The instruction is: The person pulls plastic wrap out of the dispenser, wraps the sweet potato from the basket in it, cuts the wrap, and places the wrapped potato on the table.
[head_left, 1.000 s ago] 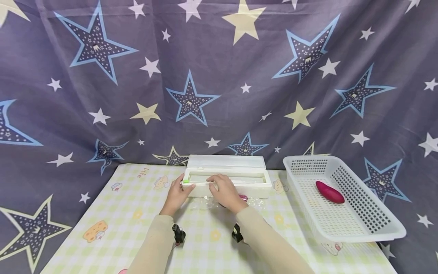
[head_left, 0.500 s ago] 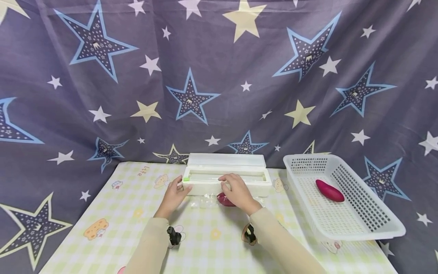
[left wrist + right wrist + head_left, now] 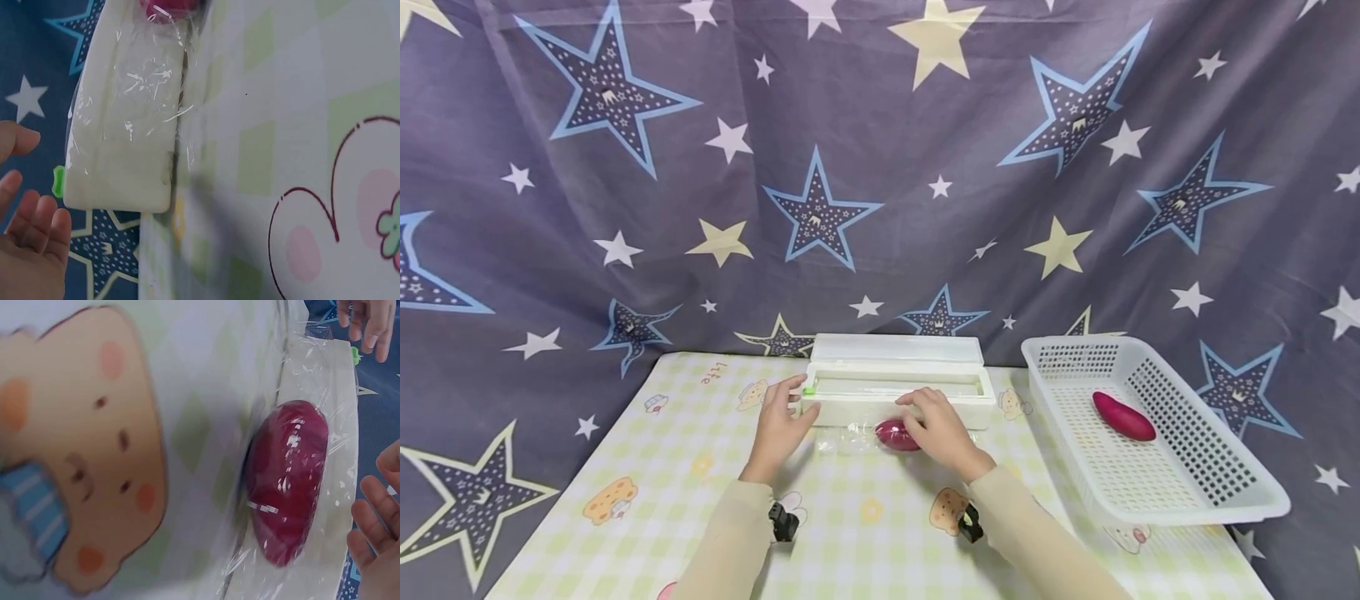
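Observation:
A long white cling film box (image 3: 842, 414) stands at the back of the table with its lid (image 3: 895, 350) tipped back. Clear film (image 3: 134, 94) hangs down its front. Against that front lies a purple-red sweet potato (image 3: 289, 481), glossy with film over it. My left hand (image 3: 778, 429) is by the box's left end, near a green tab (image 3: 58, 181), its fingers loosely bent around nothing. Over the right part of the sweet potato is my right hand (image 3: 942, 432); the right wrist view shows its fingers apart from the sweet potato, holding nothing.
To the right, a white perforated plastic basket (image 3: 1078, 479) holds another purple-red sweet potato (image 3: 1123, 417). A checked cloth (image 3: 685, 533) covers the table. Behind it hangs a dark star-patterned curtain (image 3: 880, 125).
My right hand has moved right along the box front, uncovering the sweet potato it hid before. My left hand has drawn slightly left from the box's end.

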The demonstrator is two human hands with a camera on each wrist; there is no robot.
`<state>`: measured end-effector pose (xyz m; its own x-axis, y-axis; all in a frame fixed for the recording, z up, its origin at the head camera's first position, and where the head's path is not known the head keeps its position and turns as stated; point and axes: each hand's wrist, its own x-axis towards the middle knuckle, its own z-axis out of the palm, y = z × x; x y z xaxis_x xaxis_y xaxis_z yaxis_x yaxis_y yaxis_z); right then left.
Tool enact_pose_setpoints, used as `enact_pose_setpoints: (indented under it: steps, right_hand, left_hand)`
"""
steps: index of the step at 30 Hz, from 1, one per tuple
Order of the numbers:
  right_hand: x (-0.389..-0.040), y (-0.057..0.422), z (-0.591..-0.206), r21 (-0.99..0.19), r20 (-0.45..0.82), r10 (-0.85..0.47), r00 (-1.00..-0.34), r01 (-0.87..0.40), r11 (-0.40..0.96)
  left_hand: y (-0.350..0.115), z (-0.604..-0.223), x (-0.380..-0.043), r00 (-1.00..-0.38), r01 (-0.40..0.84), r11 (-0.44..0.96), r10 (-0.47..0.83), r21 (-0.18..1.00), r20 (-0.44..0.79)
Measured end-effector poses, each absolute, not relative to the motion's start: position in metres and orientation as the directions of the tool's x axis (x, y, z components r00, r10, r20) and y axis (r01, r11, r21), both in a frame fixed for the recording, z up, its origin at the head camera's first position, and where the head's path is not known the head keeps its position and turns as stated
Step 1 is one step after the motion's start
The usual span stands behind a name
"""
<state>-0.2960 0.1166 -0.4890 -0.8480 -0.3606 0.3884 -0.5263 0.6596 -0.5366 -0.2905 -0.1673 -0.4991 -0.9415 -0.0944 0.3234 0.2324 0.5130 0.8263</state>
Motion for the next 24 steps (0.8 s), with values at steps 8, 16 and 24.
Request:
enact_pose_setpoints:
  steps: [8, 16, 24]
  right_hand:
    - [-0.289, 0.134, -0.495, -0.518, 0.395, -0.381, -0.836, -0.545, 0.659]
    - [-0.287, 0.145, -0.501, -0.508, 0.382, -0.381, -0.842, -0.536, 0.674]
    - [-0.285, 0.152, -0.505, -0.51, 0.353, -0.365, -0.862, -0.504, 0.697]
  left_hand:
    - [-0.149, -0.495, -0.283, -0.904, 0.367, 0.567, 0.029, 0.738, 0.428]
    - [-0.126, -0.49, -0.278, -0.873, 0.467, 0.575, 0.176, 0.672, 0.455]
    - [-0.112, -0.491, -0.278, -0.87, 0.489, 0.579, 0.264, 0.652, 0.417]
